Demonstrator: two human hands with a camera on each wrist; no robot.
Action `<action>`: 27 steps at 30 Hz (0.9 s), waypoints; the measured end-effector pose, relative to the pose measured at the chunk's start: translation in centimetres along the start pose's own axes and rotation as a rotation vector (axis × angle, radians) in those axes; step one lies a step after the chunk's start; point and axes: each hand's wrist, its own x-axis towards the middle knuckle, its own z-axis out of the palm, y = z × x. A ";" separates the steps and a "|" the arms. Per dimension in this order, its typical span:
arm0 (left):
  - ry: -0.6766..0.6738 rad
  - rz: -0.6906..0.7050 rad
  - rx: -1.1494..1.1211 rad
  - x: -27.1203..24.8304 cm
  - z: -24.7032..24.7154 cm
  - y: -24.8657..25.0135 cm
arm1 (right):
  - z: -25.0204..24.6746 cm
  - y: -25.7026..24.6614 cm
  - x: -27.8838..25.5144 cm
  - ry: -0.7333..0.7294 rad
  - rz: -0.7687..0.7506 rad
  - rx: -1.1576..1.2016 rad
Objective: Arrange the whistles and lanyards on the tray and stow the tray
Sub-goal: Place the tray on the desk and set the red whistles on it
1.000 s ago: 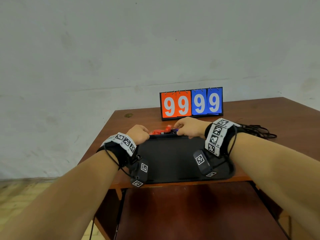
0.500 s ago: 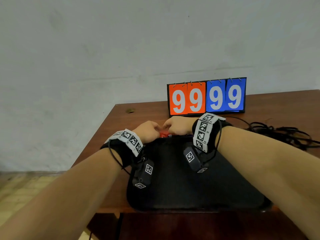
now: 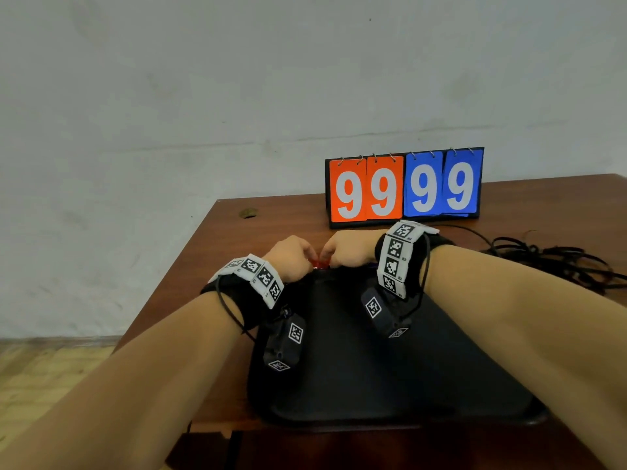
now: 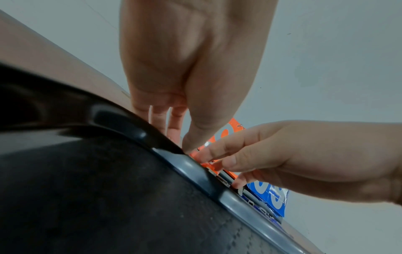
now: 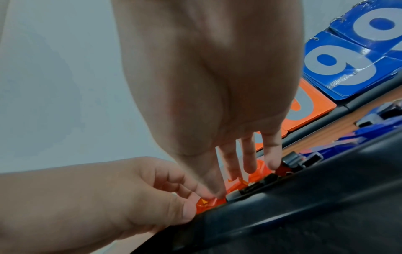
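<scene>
lanyard [image 5: 237, 185] lies pinched by left hand [image 3: 291, 257] and right hand [image 3: 349, 247] beside tray [image 3: 407, 385].

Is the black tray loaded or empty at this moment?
Empty, as far as shown: the tray floor is bare where visible, and the orange lanyard lies beyond its far rim.

right grip [image 5: 208, 77] fingertips down, pinching orange whistle [image 5: 236, 186] | left grip [image 5: 135, 194] pinching same whistle from left | both at rim of black tray [image 5: 304, 214] | scoreboard [image 5: 348, 65] behind | blue lanyard [image 5: 374, 135] near rim
</scene>
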 end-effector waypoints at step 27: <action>0.221 -0.002 -0.243 -6.1 -2.8 -3.4 | -0.3 -2.1 -2.1 0.289 0.036 0.284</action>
